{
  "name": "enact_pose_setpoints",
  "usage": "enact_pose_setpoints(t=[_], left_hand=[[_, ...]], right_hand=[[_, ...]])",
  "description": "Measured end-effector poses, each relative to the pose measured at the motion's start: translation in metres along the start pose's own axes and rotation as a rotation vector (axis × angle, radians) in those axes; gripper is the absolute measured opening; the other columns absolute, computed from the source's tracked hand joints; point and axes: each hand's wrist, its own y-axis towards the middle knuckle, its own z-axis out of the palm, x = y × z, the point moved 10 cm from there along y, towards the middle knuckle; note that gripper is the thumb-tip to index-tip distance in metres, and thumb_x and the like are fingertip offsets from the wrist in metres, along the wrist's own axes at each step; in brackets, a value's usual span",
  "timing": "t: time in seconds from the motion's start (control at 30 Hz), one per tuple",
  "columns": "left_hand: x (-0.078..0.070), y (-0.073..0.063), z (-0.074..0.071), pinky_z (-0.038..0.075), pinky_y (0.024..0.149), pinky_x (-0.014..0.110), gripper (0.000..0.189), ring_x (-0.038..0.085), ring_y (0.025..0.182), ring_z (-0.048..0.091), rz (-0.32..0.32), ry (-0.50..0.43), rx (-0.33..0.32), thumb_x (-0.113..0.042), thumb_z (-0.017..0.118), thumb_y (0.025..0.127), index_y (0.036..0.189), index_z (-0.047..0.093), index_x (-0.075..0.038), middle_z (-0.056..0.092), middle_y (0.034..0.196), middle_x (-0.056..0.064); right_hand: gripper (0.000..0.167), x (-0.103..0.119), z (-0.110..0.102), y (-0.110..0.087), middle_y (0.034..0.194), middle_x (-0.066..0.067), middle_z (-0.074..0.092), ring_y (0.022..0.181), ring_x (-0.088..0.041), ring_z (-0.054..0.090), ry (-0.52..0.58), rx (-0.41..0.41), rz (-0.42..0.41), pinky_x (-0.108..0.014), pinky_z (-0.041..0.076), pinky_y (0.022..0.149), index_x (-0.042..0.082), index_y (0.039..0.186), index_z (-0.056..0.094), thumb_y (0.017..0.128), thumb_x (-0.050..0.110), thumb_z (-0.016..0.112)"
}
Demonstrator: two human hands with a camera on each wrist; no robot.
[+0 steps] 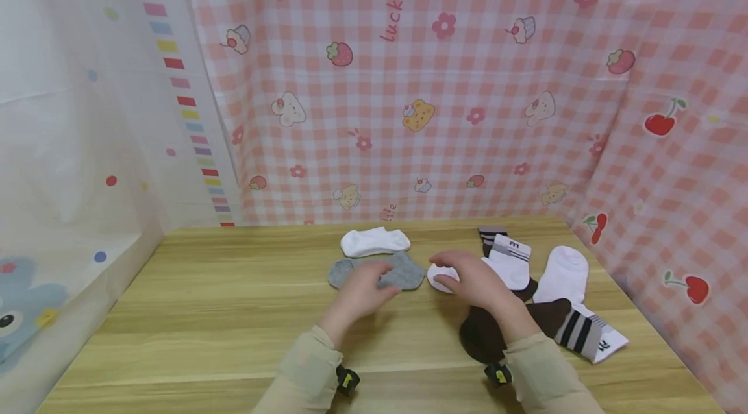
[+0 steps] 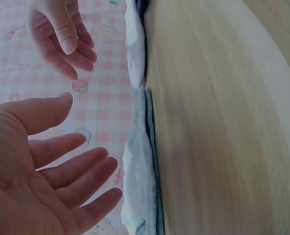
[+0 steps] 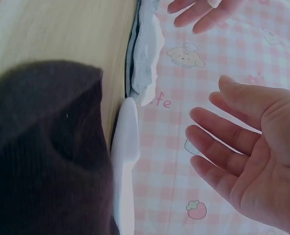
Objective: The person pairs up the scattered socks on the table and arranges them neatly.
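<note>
My left hand point(image 1: 362, 292) hovers by a pair of grey socks point(image 1: 411, 271), its fingers relaxed and holding nothing. Just behind the grey pair lies a short white sock point(image 1: 374, 243). My right hand point(image 1: 480, 283) is above the toe of a white sock point(image 1: 439, 276), also with loose fingers and nothing in them. That sock seems to run back under the hand to a striped cuff point(image 1: 514, 247). Beneath my right wrist is a dark brown sock point(image 1: 480, 336). In both wrist views, the palms are apart from the socks.
Further right lie another white sock point(image 1: 563, 271) and a striped grey cuff point(image 1: 578, 333) overlapping a white cuff point(image 1: 613, 342). A dark striped cuff point(image 1: 489, 239) shows at the back. Pink checked cloth point(image 1: 374, 141) hangs behind the wooden table point(image 1: 193, 316); white cloth point(image 1: 76, 141) hangs at left.
</note>
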Motion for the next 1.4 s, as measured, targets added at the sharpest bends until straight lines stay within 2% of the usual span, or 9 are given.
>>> enact_pose_setpoints(t=[0.33, 0.57, 0.77, 1.07, 1.2, 1.4], left_hand=[[-0.015, 0.008, 0.008, 0.052, 0.089, 0.044, 0.045, 0.034, 0.104, 0.065, -0.024, -0.038, -0.021, -0.021, 0.072, 0.09, 0.125, 0.061, 0.005, 0.065, 0.121, 0.02], [-0.03, 0.012, 0.012, 0.048, 0.096, 0.045, 0.047, 0.034, 0.112, 0.061, -0.015, -0.049, -0.068, -0.02, 0.072, 0.09, 0.128, 0.059, 0.006, 0.064, 0.122, 0.02], [-0.041, 0.017, 0.015, 0.045, 0.1, 0.045, 0.048, 0.033, 0.116, 0.059, -0.003, 0.024, -0.129, -0.025, 0.073, 0.089, 0.127, 0.061, 0.003, 0.065, 0.122, 0.017], [-0.053, 0.024, 0.022, 0.05, 0.092, 0.042, 0.047, 0.029, 0.11, 0.061, 0.015, 0.173, -0.193, -0.032, 0.075, 0.088, 0.123, 0.065, -0.004, 0.067, 0.117, 0.012], [-0.059, 0.026, 0.028, 0.051, 0.09, 0.041, 0.048, 0.028, 0.107, 0.062, 0.046, 0.239, -0.237, -0.034, 0.077, 0.086, 0.122, 0.066, -0.005, 0.067, 0.115, 0.012], [-0.068, 0.03, 0.033, 0.051, 0.088, 0.039, 0.048, 0.027, 0.105, 0.063, 0.073, 0.313, -0.267, -0.036, 0.078, 0.084, 0.119, 0.066, -0.005, 0.067, 0.113, 0.011]], right_hand=[[0.031, -0.009, -0.017, -0.007, 0.115, -0.013, 0.069, 0.104, -0.032, 0.064, 0.012, -0.04, 0.024, -0.05, 0.05, 0.091, 0.0, 0.12, 0.067, 0.091, 0.012, 0.071], [0.029, -0.015, -0.03, -0.013, 0.113, -0.013, 0.069, 0.102, -0.032, 0.064, -0.007, -0.105, 0.025, -0.05, 0.05, 0.089, 0.001, 0.117, 0.069, 0.091, 0.012, 0.072], [0.029, -0.021, -0.04, -0.017, 0.113, -0.014, 0.069, 0.102, -0.033, 0.065, -0.007, -0.155, 0.03, -0.052, 0.05, 0.088, 0.0, 0.117, 0.068, 0.091, 0.011, 0.071], [0.027, -0.035, -0.053, -0.021, 0.107, -0.018, 0.068, 0.096, -0.035, 0.064, 0.01, -0.213, 0.065, -0.053, 0.051, 0.083, -0.002, 0.116, 0.067, 0.091, 0.007, 0.071], [0.027, -0.044, -0.056, -0.022, 0.106, -0.018, 0.068, 0.093, -0.034, 0.063, 0.019, -0.231, 0.078, -0.053, 0.05, 0.083, -0.003, 0.116, 0.067, 0.09, 0.005, 0.07], [0.027, -0.059, -0.061, -0.024, 0.107, -0.02, 0.067, 0.098, -0.038, 0.064, 0.036, -0.235, 0.156, -0.056, 0.049, 0.086, -0.004, 0.117, 0.066, 0.092, 0.006, 0.068]])
